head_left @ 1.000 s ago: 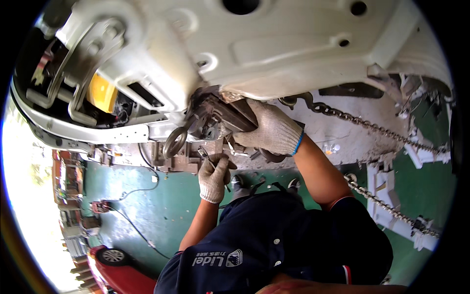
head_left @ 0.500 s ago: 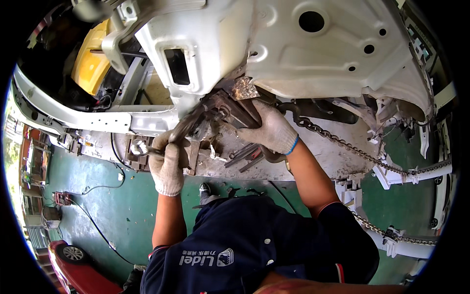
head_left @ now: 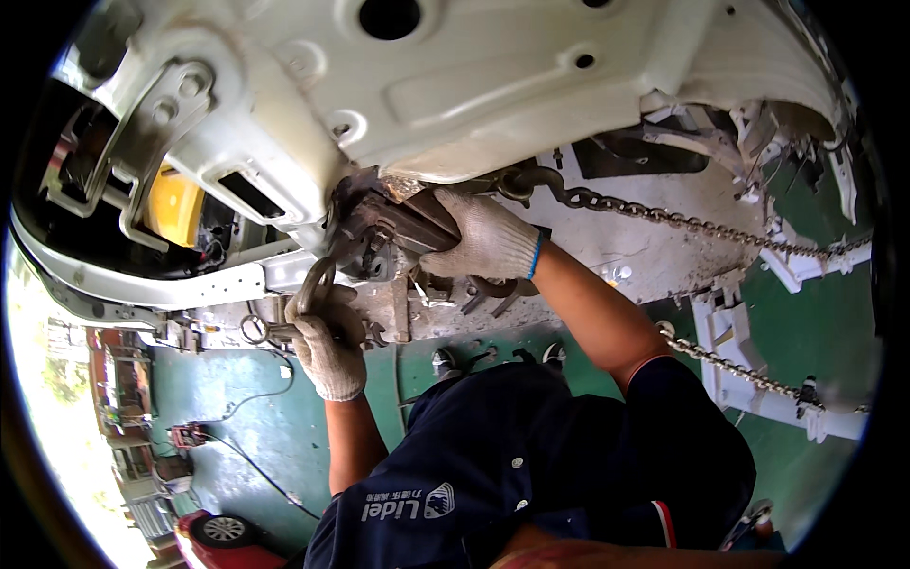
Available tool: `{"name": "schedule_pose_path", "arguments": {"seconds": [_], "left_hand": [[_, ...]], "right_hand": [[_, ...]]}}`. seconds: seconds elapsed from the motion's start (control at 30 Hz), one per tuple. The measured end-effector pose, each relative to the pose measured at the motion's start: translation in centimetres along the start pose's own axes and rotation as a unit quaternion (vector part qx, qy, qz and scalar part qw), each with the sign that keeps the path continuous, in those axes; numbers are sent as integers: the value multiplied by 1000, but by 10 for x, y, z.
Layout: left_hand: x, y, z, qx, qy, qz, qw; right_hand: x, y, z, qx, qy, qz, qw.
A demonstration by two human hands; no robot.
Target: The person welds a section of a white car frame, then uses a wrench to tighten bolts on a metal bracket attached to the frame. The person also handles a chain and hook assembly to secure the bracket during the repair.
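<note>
Under the raised white car body (head_left: 493, 85), the person works with both gloved hands on a rusty metal clamp (head_left: 384, 228) that sits at the lower edge of the body shell. At the far left, a yellow part (head_left: 175, 204) shows through an opening of the shell, and below it a pale, painted beam (head_left: 190, 289) runs across. The left hand (head_left: 327, 337), in a dirty knitted cotton glove, is closed around a dark curved steel hook or ring (head_left: 318, 284) that hangs just below the clamp. It is not clear whether this ring is already joined to the clamp.

In the middle, the clamp looks heavy and blocky, brown with rust and rough on the surface. It seems to bite on the seam of the body, so the fixing is probably well advanced, but the pictures do not show if it is tight. The right hand (head_left: 483, 237), in a similar glove with a blue cuff, lies flat over the right side of the clamp and grips it.

To the right, a grey steel chain (head_left: 682, 223) with oval links goes from near the clamp toward the edge and looks fairly straight. A second chain (head_left: 739, 370) runs lower, above the green floor (head_left: 806, 332). White frame pieces (head_left: 758, 398) lie there too.
</note>
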State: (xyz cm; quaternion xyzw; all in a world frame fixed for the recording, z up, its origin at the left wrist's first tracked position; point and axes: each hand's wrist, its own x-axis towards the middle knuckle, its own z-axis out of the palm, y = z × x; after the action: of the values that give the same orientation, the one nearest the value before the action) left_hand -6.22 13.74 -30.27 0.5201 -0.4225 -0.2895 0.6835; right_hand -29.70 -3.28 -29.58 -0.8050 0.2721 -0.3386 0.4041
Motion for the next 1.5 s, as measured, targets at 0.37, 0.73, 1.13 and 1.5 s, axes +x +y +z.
{"name": "schedule_pose_path", "arguments": {"seconds": [0.37,0.73,1.13,1.5], "left_hand": [[25,35,-3,-46,-114,-124,985],[4,27,44,109,67,-20,992],[15,28,44,-29,78,-47,995],[27,32,35,40,-15,-14,999]], "right_hand": [[-31,-37,8,-170,67,95,978],[-28,-25,14,-220,109,25,969],[-64,-12,25,-121,219,-4,968],[-87,5,74,45,303,27,951]]}}
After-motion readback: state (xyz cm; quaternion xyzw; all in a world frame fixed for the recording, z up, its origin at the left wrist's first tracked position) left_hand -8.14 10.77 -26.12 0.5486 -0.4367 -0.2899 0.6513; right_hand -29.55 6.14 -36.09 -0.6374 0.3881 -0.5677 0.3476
